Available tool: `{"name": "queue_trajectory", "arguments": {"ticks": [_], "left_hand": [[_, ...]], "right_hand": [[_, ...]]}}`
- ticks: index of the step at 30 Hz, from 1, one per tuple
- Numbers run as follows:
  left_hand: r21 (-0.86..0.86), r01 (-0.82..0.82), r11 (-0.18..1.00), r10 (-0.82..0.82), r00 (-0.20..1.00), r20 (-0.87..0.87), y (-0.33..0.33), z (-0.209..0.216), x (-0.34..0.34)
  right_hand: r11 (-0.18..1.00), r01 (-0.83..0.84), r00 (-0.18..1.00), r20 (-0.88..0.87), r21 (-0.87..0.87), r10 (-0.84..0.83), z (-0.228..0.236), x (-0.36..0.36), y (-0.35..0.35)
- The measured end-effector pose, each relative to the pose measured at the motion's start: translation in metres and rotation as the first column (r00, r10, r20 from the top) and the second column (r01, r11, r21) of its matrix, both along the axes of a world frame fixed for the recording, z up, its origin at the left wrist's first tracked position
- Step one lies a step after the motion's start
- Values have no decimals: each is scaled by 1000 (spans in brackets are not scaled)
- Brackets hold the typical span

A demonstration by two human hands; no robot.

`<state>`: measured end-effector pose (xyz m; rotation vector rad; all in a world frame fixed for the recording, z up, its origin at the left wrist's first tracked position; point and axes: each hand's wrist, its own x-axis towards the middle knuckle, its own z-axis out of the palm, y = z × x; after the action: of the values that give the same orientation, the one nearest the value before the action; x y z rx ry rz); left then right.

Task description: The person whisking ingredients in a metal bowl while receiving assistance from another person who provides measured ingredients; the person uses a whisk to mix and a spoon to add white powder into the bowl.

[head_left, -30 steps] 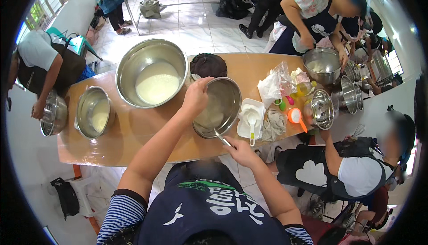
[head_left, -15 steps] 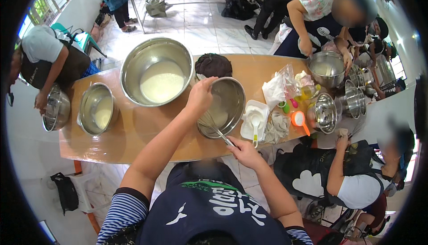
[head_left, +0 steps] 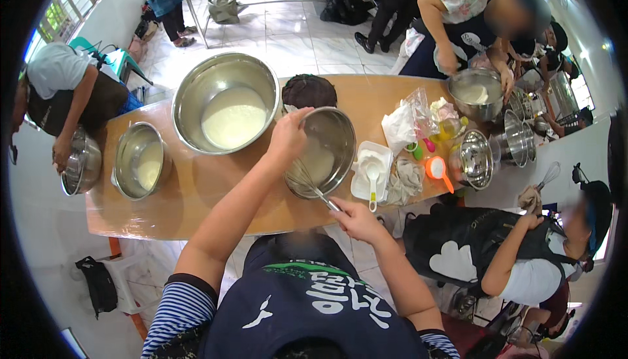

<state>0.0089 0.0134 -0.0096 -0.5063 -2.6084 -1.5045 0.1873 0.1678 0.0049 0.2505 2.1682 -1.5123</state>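
My left hand (head_left: 288,136) is closed on the rim of a steel mixing bowl (head_left: 341,138), which tilts a little on the table. In my right hand (head_left: 358,220) is the metal handle of a whisk (head_left: 322,197). Its wire end rests inside the bowl, at the near left side, by a pale liquid (head_left: 318,161) in the bottom. Just right of this bowl lies a white tray (head_left: 358,190) with a white measuring spoon (head_left: 373,174) on it. A larger steel bowl (head_left: 191,107) with creamy batter (head_left: 233,118) stands to the left.
A smaller bowl (head_left: 124,166) with batter stands further left on the table (head_left: 209,189). At right are a crumpled cloth (head_left: 404,186), an orange scoop (head_left: 447,180), a plastic bag (head_left: 418,112) and steel bowls (head_left: 475,159). Other people work at both sides; one holds a whisk (head_left: 551,174).
My hands keep their holds, with the whisk in nearly the same place in the bowl. At right, a co-worker's whisk has risen and turned upward.
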Motion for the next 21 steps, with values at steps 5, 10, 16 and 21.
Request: {"name": "queue_trajectory", "arguments": {"ticks": [5, 10, 16, 21], "left_hand": [[33, 35, 999, -34, 999, -38, -2, -1, 4], [48, 30, 998, -31, 1000, 6, -1, 3, 5], [37, 24, 999, -24, 1000, 3, -3, 1, 2], [18, -4, 1000, 4, 1000, 20, -5, 0, 0]], "right_hand": [[995, 91, 980, 180, -37, -83, 3, 3, 7], [817, 78, 977, -205, 571, 50, -27, 20, 18], [664, 58, 945, -255, 746, 203, 11, -8, 37], [935, -108, 987, -74, 337, 141, 4, -10, 29]]}}
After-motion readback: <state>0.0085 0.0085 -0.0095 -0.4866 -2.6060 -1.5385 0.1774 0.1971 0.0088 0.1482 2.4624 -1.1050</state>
